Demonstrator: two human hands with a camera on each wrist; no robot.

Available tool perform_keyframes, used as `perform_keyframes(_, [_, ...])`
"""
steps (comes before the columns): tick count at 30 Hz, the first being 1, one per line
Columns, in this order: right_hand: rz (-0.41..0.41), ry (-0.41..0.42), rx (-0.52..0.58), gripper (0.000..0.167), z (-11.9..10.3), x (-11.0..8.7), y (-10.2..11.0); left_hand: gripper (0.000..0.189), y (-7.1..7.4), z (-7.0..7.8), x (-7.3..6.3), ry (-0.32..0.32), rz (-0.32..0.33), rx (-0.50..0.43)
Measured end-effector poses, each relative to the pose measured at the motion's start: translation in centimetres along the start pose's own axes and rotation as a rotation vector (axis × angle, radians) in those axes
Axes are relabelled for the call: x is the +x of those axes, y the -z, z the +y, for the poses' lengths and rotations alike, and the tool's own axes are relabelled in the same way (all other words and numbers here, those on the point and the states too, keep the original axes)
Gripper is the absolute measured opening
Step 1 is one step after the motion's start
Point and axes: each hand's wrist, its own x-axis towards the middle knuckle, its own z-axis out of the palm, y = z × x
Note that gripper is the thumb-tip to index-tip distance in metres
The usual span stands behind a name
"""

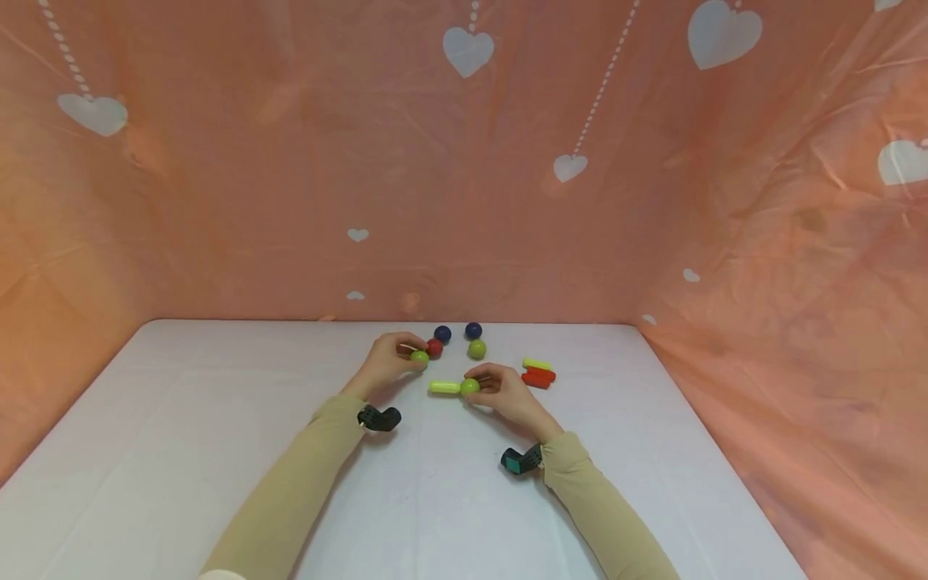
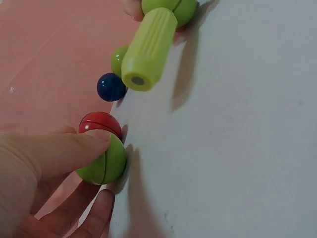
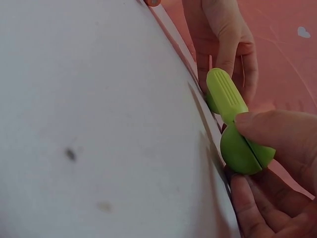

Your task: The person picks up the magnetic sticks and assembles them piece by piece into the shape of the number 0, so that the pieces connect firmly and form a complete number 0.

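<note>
My left hand point(image 1: 387, 362) pinches a green ball point(image 2: 113, 161) between thumb and fingers, low at the white table. Right beside that ball is a red ball point(image 1: 434, 348); whether the two touch, I cannot tell. To the right, my right hand point(image 1: 507, 396) grips another green ball point(image 3: 242, 151) with thumb and fingers. From this second ball a ribbed yellow-green rod point(image 1: 445, 387) sticks out toward the left hand. A dark round spot point(image 2: 137, 81) shows in the rod's free end.
Behind the hands lie a blue ball point(image 1: 442, 333), another blue ball point(image 1: 474, 330) and a loose green ball point(image 1: 476, 350). Right of the right hand are a short yellow-green rod point(image 1: 537, 364) and red rods point(image 1: 538, 379). A pink curtain point(image 1: 406, 161) closes off the table's back edge.
</note>
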Motion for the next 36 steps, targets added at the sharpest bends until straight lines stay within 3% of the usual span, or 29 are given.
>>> perform_keyframes(7, [0.007,-0.008,-0.017,0.036,-0.1,0.0,0.0,0.027,0.5,-0.3,-0.5,-0.033,0.021,0.038])
perform_keyframes(24, [0.010,-0.006,0.003,0.038,-0.3,-0.1,0.0,0.034,1.1,1.1,-3.2,0.099,-0.067,0.034])
perform_keyframes(36, [0.010,-0.010,0.028,0.039,-0.6,-0.2,0.0,0.033,0.5,0.9,-4.3,0.053,-0.086,-0.022])
